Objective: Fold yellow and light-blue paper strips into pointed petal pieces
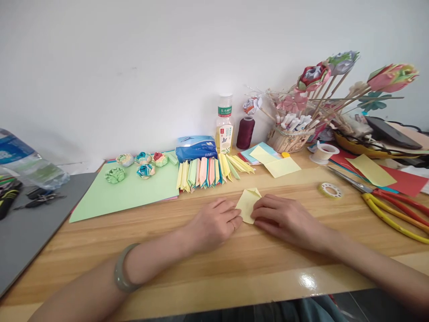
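Note:
A small sheet of yellow paper (247, 205) lies on the wooden table between my hands, its top corner folded over. My left hand (214, 223) rests at its left edge, with curled fingertips pressing on the paper and a ring on one finger. From the right, my right hand (288, 220) grips the opposite edge with bent fingers, the thumb mostly hidden. Just beyond them stands a row of folded paper strips (203, 173) in several colours. Loose yellow sheets (281, 167) lie behind my right hand.
Several folded paper flowers (145, 171) sit on green paper (134, 197) at left. Large scissors (372, 191), a tape roll (330, 190) and a white spool (322, 154) are at right. Behind stand a bottle (225, 123), purple thread (246, 133) and a basket (288, 139) of pens.

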The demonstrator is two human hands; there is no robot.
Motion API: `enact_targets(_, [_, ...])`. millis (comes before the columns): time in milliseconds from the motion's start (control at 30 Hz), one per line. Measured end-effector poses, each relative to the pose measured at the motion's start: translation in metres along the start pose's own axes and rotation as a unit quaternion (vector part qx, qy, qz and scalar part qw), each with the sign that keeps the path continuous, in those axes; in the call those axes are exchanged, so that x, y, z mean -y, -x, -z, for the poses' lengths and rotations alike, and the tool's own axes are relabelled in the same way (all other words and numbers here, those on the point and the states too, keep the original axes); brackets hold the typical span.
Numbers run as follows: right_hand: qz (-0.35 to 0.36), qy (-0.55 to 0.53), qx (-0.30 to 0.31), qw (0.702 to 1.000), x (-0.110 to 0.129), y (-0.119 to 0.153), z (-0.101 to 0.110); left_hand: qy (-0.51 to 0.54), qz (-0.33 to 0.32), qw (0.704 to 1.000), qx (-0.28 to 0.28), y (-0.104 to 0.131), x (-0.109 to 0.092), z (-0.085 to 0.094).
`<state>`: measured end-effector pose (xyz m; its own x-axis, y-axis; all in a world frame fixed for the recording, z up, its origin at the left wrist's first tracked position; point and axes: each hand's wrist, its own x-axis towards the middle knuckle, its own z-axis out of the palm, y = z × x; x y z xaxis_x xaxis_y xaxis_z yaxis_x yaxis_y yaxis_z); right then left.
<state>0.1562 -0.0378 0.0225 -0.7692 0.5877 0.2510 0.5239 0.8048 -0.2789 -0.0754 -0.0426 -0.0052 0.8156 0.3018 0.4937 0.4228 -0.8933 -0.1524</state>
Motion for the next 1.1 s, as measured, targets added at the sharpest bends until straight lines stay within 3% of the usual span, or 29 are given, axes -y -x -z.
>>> enact_targets(267, [-0.119,-0.047,-0.010,0.992,0.008,-0.006,-0.007,0.003,0.009,1.000,0.016,-0.004,-0.004,0.002])
enact_targets(467, [-0.170,-0.060,-0.016,0.984,0.010,-0.010,-0.013,0.011,0.018,0.999,0.024,0.000,-0.006,-0.001])
enact_targets(733, [-0.202,-0.044,-0.009,0.978,0.011,-0.011,-0.015,0.058,0.032,0.997,0.044,0.000,-0.007,0.000])
enact_targets(900, [-0.202,-0.040,-0.010,0.979,0.011,-0.010,-0.018,0.089,0.071,0.993,0.044,-0.002,-0.008,0.002])
enact_targets(1100, [-0.208,-0.040,0.006,0.977,0.010,-0.012,-0.017,0.105,0.135,0.980,0.096,-0.006,-0.013,0.003])
